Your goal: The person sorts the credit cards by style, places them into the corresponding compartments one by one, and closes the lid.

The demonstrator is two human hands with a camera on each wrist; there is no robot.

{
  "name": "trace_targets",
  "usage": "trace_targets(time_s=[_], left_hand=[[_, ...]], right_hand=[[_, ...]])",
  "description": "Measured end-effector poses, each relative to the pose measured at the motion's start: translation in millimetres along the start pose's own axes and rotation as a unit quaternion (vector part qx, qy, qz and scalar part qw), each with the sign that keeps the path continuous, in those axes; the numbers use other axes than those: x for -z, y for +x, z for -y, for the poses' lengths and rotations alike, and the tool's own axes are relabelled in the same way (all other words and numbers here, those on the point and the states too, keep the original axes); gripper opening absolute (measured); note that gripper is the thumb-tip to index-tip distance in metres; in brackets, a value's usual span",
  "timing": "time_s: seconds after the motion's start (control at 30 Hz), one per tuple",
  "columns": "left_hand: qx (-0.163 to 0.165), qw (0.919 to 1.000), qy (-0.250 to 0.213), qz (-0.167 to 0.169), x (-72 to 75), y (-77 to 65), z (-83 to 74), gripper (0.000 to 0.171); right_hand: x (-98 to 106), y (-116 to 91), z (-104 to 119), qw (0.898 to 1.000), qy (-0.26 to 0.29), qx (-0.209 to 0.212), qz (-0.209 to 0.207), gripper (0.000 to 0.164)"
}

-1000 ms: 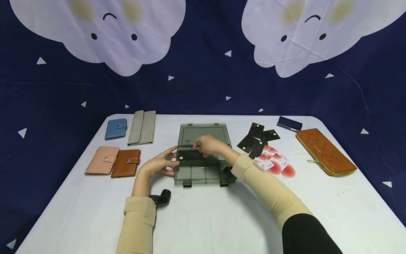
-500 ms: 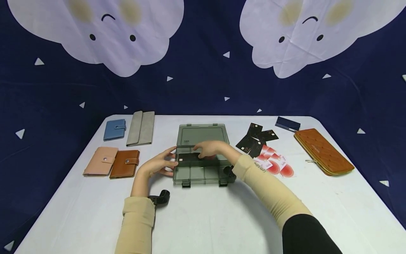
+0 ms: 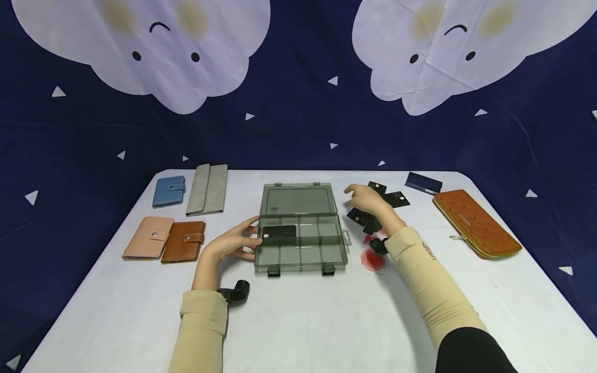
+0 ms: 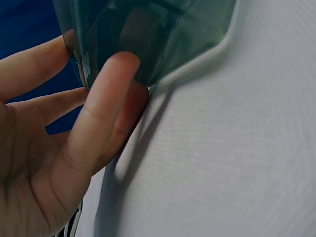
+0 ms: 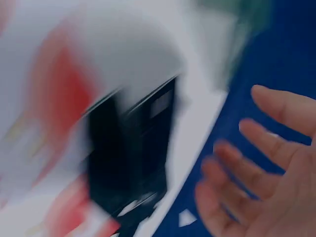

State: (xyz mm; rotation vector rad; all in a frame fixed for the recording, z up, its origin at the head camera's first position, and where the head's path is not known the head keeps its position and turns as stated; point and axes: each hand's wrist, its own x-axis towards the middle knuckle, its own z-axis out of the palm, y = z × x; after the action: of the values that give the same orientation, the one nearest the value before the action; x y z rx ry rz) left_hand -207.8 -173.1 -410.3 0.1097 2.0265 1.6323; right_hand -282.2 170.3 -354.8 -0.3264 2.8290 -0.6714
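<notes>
A translucent green compartment box (image 3: 323, 254) stands mid-table with its lid raised to the back. A black card (image 3: 280, 235) lies in its back left compartment. My left hand (image 3: 233, 241) holds the box's left side, the thumb against the wall and the fingers spread around the corner; the left wrist view shows these fingers at the box edge (image 4: 207, 34). To the right of the box, my right hand (image 3: 369, 201) hovers over several fanned black cards (image 3: 396, 199), fingers loosely bent with nothing between them. Its forearm partly covers the red-and-white cards (image 3: 373, 260).
On the left lie a blue wallet (image 3: 169, 191), a grey folding wallet (image 3: 207, 189), a pink wallet (image 3: 148, 237) and a brown wallet (image 3: 184, 241). On the right are a dark blue card holder (image 3: 423, 182) and a brown quilted zip purse (image 3: 478, 223).
My right hand has left the box and moved right to above the black cards. The black card stays in the compartment. My left hand remains at the box's left side.
</notes>
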Motion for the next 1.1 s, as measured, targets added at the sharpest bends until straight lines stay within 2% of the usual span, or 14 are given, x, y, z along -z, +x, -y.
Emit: trace_targets(time_s=[0.1, 0.2, 0.27, 0.37, 0.47, 0.53, 0.63, 0.7, 0.77, 0.83, 1.0, 1.07, 1.1], left_hand=[[-0.001, 1.0, 0.001, 0.0, -0.4, -0.4, -0.3, 0.078], [-0.001, 1.0, 0.0, -0.001, -0.3, -0.8, -0.1, 0.078], [0.0, 1.0, -0.002, -0.001, -0.1, -0.5, 0.2, 0.078], [0.002, 1.0, -0.003, -0.003, -0.1, 0.1, 0.7, 0.078], [0.002, 1.0, -0.001, -0.003, 0.0, 0.3, 1.0, 0.078], [0.002, 1.0, 0.0, -0.003, 0.0, 0.1, 0.9, 0.078], [0.002, 1.0, 0.0, -0.005, 0.1, -0.5, 0.5, 0.077], [0.002, 1.0, 0.0, -0.004, 0.1, -0.3, 0.5, 0.077], [0.002, 1.0, 0.0, -0.004, 0.2, 0.1, 0.6, 0.078], [0.002, 1.0, 0.0, -0.003, 0.2, 0.5, 0.6, 0.078], [-0.003, 1.0, -0.001, 0.003, 1.1, 1.0, 0.9, 0.078], [-0.011, 0.9999, 0.001, 0.01, 1.3, 0.0, 0.4, 0.08], [-0.014, 0.9998, 0.001, 0.013, 1.4, -0.6, 0.2, 0.081]], right_hand=[[0.6, -0.7, -19.2, 0.996, -0.062, -0.069, 0.016, 0.065], [-1.2, -0.3, -31.2, 0.989, -0.083, -0.115, 0.05, 0.082], [-2.5, 0.3, -36.2, 0.987, -0.087, -0.123, 0.063, 0.089], [-4.1, 1.7, -41.1, 0.986, -0.091, -0.123, 0.062, 0.094], [-4.2, 3.6, -45.2, 0.989, -0.079, -0.121, 0.036, 0.092], [-4.0, 5.1, -48.2, 0.991, -0.067, -0.116, 0.006, 0.082], [-2.7, 5.7, -51.4, 0.995, -0.023, -0.089, -0.048, 0.059], [-1.4, 4.4, -52.9, 0.995, 0.038, -0.064, -0.071, 0.045], [0.0, 2.7, -53.5, 0.989, 0.116, -0.048, -0.076, 0.036], [0.5, 1.4, -57.0, 0.976, 0.196, -0.021, -0.09, 0.028], [8.0, -2.5, -47.9, 0.954, 0.279, -0.032, -0.103, 0.031], [11.9, -5.2, -37.5, 0.949, 0.294, -0.053, -0.097, 0.041], [12.4, -5.9, -34.4, 0.946, 0.305, -0.049, -0.097, 0.044]])
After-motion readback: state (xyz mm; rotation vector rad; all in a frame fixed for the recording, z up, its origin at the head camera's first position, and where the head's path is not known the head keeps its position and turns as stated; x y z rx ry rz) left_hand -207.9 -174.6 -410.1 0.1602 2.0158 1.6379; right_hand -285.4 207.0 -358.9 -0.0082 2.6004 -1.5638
